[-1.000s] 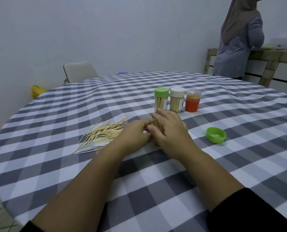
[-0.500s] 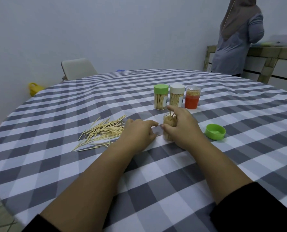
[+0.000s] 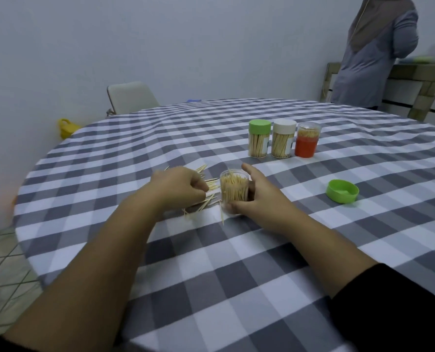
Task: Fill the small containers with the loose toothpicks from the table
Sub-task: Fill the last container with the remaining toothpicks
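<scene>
- Clear plastic is what the right hand grasps: thumb and fingers curl round the open container, which stands upright on the worktop and looks nearly full of upright toothpicks.
- Left hand sits just beside it, fingers curled down over the loose toothpicks; it appears to be pinching a few, though how many cannot be told.
- Those loose sticks lie scattered on the checked cloth under and around the left hand, a few strays reaching to the foot of the container.
- Handling, as a judgement: each stick is very light, stiff, thin and sharp-tipped, easy to snap or to roll away on the cloth; best gathered as a small aligned bundle, pinched at mid-length, and dropped in end first.
- The container is light and probably tips easily, so a steadying hold low on its wall makes sense.
- A loose green lid lies well apart to the right.
- Farther back stand three containers in a row: green-capped, white-capped and an orange-banded one, all holding toothpicks.
</scene>
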The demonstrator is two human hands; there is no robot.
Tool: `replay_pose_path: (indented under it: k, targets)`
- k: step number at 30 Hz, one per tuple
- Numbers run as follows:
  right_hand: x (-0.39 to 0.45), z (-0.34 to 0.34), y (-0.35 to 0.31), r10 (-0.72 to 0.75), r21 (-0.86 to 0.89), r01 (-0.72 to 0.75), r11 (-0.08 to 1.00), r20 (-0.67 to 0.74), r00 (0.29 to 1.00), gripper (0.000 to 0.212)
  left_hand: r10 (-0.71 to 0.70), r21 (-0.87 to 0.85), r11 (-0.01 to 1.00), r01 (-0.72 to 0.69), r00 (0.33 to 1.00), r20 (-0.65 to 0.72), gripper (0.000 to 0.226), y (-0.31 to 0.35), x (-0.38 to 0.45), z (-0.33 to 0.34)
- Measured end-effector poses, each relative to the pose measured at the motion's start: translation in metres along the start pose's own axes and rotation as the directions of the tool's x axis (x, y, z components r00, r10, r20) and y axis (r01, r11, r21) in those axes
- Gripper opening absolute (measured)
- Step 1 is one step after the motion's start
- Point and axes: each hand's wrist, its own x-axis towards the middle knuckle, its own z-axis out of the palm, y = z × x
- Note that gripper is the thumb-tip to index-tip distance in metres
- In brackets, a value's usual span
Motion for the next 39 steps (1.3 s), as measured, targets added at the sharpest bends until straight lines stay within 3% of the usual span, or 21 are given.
replay_pose_path:
  k: [3,7,9,13,19,22,26,33,39]
  targets:
    - [-0.003,0.006,-0.005,0.002,-0.01,-0.002,1.0,-0.005,1.0,0.078,-0.022,-0.014,1.0,0.021,1.0,-0.021,0.011,-0.019,-0.014,-0.002]
    - [-0.001,0.019,-0.014,0.03,-0.06,-0.033,0.998,-0.057,0.998,0.059,-0.056,0.066,0.996,0.058,0.998,-0.022,0.054,-0.021,-0.029,0.006]
    - [0.003,0.024,-0.017,0.056,-0.089,-0.063,0.994,-0.084,0.995,0.056,-0.054,0.038,0.998,0.055,0.998,-0.037,0.061,-0.021,-0.033,0.012]
    - [0.01,0.037,-0.02,0.102,-0.071,-0.114,0.991,-0.156,0.982,0.058,-0.045,-0.047,0.998,0.038,0.988,-0.151,0.057,-0.02,-0.035,0.022]
    - [0.008,0.044,-0.016,0.106,0.007,-0.107,0.994,-0.206,0.973,0.056,0.028,-0.086,0.995,-0.055,0.957,-0.287,0.021,-0.018,-0.035,0.031]
    - [0.007,0.039,-0.014,0.113,0.02,-0.111,0.994,-0.222,0.968,0.054,0.005,-0.132,0.99,-0.05,0.947,-0.321,0.027,-0.012,-0.036,0.035]
    - [0.007,0.035,-0.011,0.116,0.038,-0.111,0.993,-0.241,0.963,0.049,-0.008,-0.051,0.999,-0.01,0.937,-0.349,0.051,0.0,-0.034,0.042]
    - [0.007,0.031,-0.009,0.11,0.042,-0.103,0.994,-0.227,0.968,0.047,-0.045,-0.157,0.988,0.001,0.96,-0.276,0.035,-0.003,-0.029,0.041]
    - [0.01,0.028,-0.007,0.126,0.055,-0.115,0.992,-0.247,0.961,0.046,-0.041,-0.03,0.999,0.033,0.947,-0.319,0.061,0.008,-0.028,0.047]
